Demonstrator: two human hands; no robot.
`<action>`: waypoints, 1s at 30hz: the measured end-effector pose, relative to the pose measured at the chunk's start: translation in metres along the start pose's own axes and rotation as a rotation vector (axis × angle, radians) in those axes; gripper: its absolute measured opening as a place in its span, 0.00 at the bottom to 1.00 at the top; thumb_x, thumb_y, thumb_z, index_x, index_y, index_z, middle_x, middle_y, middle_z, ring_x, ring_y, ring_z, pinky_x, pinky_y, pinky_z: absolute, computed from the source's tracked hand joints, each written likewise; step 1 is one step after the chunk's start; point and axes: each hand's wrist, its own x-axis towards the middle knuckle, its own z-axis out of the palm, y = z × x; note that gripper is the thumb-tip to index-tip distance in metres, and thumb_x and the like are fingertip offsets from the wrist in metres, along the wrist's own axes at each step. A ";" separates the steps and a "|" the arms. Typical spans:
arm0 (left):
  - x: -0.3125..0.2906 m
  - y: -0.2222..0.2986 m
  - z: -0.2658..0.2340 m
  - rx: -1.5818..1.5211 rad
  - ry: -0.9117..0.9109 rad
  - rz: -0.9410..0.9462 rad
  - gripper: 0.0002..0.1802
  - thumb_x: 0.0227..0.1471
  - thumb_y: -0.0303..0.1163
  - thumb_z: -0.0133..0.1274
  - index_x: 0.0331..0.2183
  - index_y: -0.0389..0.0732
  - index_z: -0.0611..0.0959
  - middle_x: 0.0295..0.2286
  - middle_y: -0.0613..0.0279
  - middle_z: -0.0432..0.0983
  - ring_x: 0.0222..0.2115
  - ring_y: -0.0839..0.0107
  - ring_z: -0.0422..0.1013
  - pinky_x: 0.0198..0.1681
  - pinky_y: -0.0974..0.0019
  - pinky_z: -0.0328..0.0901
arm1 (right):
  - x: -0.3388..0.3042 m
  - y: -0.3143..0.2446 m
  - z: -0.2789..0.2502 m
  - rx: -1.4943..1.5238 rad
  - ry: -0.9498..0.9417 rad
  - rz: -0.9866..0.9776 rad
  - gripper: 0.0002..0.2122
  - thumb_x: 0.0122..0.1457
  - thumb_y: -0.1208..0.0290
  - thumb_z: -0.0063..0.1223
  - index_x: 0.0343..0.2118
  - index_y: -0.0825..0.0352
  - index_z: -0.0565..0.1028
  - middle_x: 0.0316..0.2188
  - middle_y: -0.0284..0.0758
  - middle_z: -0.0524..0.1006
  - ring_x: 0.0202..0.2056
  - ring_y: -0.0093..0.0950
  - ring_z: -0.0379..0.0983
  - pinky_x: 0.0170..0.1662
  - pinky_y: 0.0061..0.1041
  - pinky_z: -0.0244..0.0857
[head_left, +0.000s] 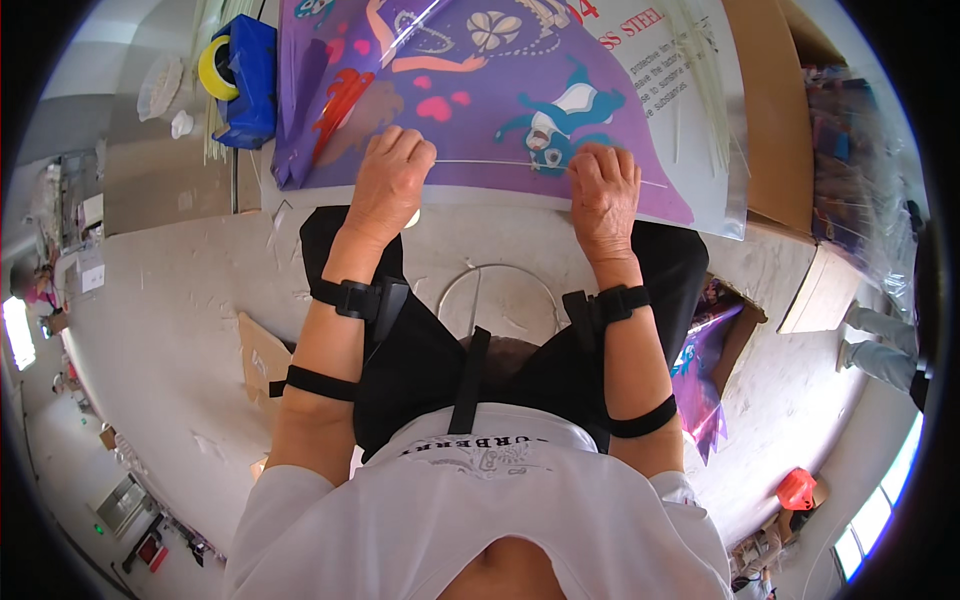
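A thin white rod (500,162) runs from side to side over the near part of a purple printed sheet (470,125). The sheet carries pink hearts and teal cartoon figures and looks like thin, glossy film or cloth. My left hand (392,183) is closed with its fingers curled round the rod's left end. Near the other end, my right hand (605,190) pinches the same rod, and a short length sticks out to its right. Both hands are just above the sheet's near edge; whether they rest on it I cannot tell.
A blue tape dispenser (252,85) with a yellow roll (216,68) stands at the left of the table. Beside it are a small clear bowl (160,88) and thin pale rods (209,135). More pale rods (712,90) lie at right, next to a cardboard box (768,120).
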 end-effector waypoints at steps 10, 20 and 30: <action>-0.010 0.005 0.007 -0.089 -0.087 -0.074 0.04 0.41 0.18 0.49 0.24 0.37 0.73 0.24 0.59 0.67 0.30 0.59 0.65 0.35 0.60 0.63 | -0.011 -0.013 0.008 0.271 -0.089 0.140 0.05 0.44 0.77 0.56 0.25 0.61 0.74 0.30 0.30 0.71 0.35 0.33 0.66 0.38 0.33 0.58; -0.005 0.005 0.007 -0.090 -0.092 -0.041 0.04 0.38 0.21 0.49 0.23 0.39 0.73 0.23 0.60 0.66 0.28 0.61 0.65 0.33 0.61 0.62 | -0.011 -0.017 0.015 0.280 -0.075 0.139 0.03 0.46 0.75 0.56 0.24 0.59 0.74 0.28 0.30 0.70 0.34 0.32 0.66 0.39 0.32 0.55; 0.002 0.012 0.012 -0.109 -0.098 -0.033 0.05 0.39 0.21 0.52 0.23 0.38 0.73 0.23 0.59 0.66 0.28 0.60 0.65 0.33 0.60 0.62 | -0.013 -0.016 0.016 0.305 -0.062 0.169 0.04 0.44 0.75 0.56 0.24 0.59 0.74 0.27 0.30 0.69 0.33 0.32 0.65 0.39 0.32 0.54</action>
